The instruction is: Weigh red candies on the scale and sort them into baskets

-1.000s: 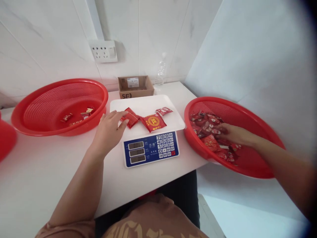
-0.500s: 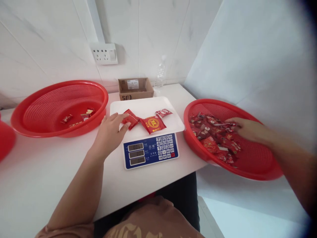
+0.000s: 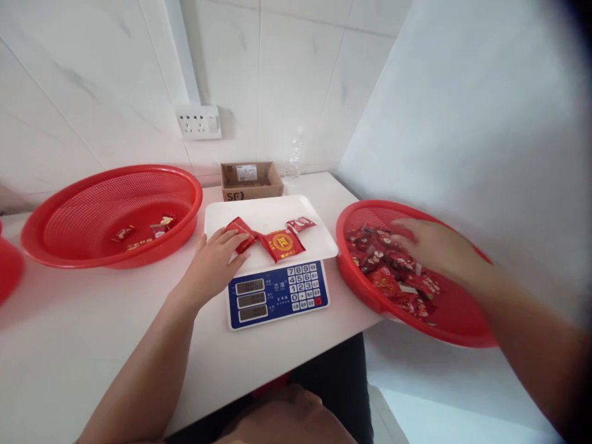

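My left hand point(image 3: 213, 265) rests at the left side of the white scale pan point(image 3: 319, 245), its fingers stretched over a red wrapped packet point(image 3: 238, 227). Beside that packet lie a red packet with a round gold emblem point(image 3: 283, 244) and a smaller red-and-white packet point(image 3: 300, 224). The blue scale panel point(image 3: 277, 296) sits in front of the pan. Over the right red basket point(image 3: 467, 336), my right hand point(image 3: 428, 246) hovers above a heap of red wrapped packets point(image 3: 388, 262). Motion blurs it, but its thumb and fingers look apart.
A red basket point(image 3: 111, 176) on the left holds several small wrapped pieces. Behind the scale stand a cardboard box point(image 3: 252, 191) and a clear plastic bottle point(image 3: 295, 154) by the tiled wall. Part of another red container point(image 3: 8, 262) shows at the left edge.
My right hand has moved left over the packet heap, and its fingers have spread from a pinch. My left hand stays on its packet. The view has tilted up slightly.
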Demonstrator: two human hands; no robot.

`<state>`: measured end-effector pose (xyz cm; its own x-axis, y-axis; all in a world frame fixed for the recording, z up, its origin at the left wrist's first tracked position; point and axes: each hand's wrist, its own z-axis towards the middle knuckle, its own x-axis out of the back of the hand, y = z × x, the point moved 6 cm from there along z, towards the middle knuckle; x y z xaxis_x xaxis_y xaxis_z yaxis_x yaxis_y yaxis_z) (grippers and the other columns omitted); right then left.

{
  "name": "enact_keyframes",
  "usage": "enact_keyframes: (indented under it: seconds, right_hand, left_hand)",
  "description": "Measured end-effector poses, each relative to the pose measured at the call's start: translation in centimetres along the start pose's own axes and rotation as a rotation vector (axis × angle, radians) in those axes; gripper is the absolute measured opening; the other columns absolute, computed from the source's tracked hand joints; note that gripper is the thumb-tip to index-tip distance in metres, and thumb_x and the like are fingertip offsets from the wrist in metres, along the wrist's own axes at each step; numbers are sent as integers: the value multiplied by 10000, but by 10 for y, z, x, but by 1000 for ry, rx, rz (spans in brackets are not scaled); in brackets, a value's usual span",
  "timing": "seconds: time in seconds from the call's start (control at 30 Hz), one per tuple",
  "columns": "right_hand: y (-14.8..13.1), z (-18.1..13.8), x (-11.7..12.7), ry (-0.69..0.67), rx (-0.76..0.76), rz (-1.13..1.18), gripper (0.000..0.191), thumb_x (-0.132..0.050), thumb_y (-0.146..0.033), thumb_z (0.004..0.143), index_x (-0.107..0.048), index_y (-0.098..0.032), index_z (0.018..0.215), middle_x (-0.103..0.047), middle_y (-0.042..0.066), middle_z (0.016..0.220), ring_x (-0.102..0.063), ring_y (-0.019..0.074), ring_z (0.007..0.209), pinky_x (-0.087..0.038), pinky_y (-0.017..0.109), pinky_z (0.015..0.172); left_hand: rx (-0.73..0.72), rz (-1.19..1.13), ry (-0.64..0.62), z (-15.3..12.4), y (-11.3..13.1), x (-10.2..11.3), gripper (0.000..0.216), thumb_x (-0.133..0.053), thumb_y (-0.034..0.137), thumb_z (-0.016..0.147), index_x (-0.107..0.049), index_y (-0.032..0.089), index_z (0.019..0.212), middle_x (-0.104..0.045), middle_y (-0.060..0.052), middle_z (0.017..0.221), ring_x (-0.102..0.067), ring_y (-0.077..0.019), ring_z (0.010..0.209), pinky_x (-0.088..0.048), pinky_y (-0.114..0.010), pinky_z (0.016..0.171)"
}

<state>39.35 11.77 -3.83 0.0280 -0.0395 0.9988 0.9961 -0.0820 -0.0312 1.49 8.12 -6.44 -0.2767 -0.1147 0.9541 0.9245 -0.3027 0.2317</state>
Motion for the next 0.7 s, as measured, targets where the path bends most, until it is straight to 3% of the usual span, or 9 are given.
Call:
enact_keyframes:
  seconds: [0.13, 0.23, 0.33, 0.43, 0.53, 0.6, 0.7]
  right_hand:
    - [-95, -12, 8, 58, 421, 242, 318, -488, -320, 849, -611, -242, 1132, -619, 63, 1184, -539, 248, 1108, -419, 396, 927]
    - [-163, -25, 0, -20, 700, 283, 317, -539, -324, 834, -614, -255, 1134, -609, 56, 1208, -514, 249, 1146, -379, 427, 986]
    - [-209, -30, -9, -24, 764, 200, 367, -544, -463, 820, -639, -199, 1056, -659, 115, 1074, -578, 282, 1025, -442, 432, 882]
    - [-235, -29, -16, 29, 749, 79, 407, -525, -483, 818, -636, -138, 1002, -668, 157, 984, -612, 293, 915, -479, 399, 765]
    - [-246, -27, -19, 67, 749, 2, 272, -505, -271, 821, -621, -105, 1004, -673, 162, 961, -628, 276, 862, -482, 358, 691]
    - [-244, -28, -15, 78, 765, -4, 255, -457, -160, 804, -614, -112, 999, -680, 149, 957, -635, 254, 843, -473, 334, 659]
    - [-222, -27, 5, 85, 708, 49, 244, -423, -159, 815, -615, -152, 967, -693, 117, 938, -634, 227, 823, -454, 312, 649]
  left_hand:
    - [-10, -5, 8, 0, 1, 0, 400, -369, 357, 898, -515, 227, 1247, -512, -87, 1341, -418, -241, 1265, -269, -517, 1061]
    - [0, 1, 1, 0, 0, 0, 404, -366, 357, 896, -512, 235, 1252, -505, -95, 1347, -416, -247, 1269, -270, -524, 1057]
    - [-8, 10, 6, -1, 0, 0, 406, -364, 361, 894, -512, 235, 1249, -508, -96, 1344, -418, -250, 1268, -284, -531, 1047]
    - [-7, 20, 21, -1, -1, 0, 408, -353, 368, 894, -518, 232, 1241, -518, -95, 1334, -434, -262, 1256, -289, -560, 1035]
    - [-16, 21, 50, -1, -2, 0, 410, -356, 369, 886, -522, 237, 1237, -530, -95, 1323, -449, -271, 1246, -314, -556, 1023]
    - [-28, 15, 72, 0, -3, -1, 411, -356, 372, 876, -528, 248, 1229, -543, -98, 1309, -462, -277, 1236, -340, -545, 1008]
    - [-35, 6, 95, 3, -8, -5, 414, -345, 382, 860, -538, 264, 1206, -552, -111, 1294, -473, -311, 1221, -353, -585, 977]
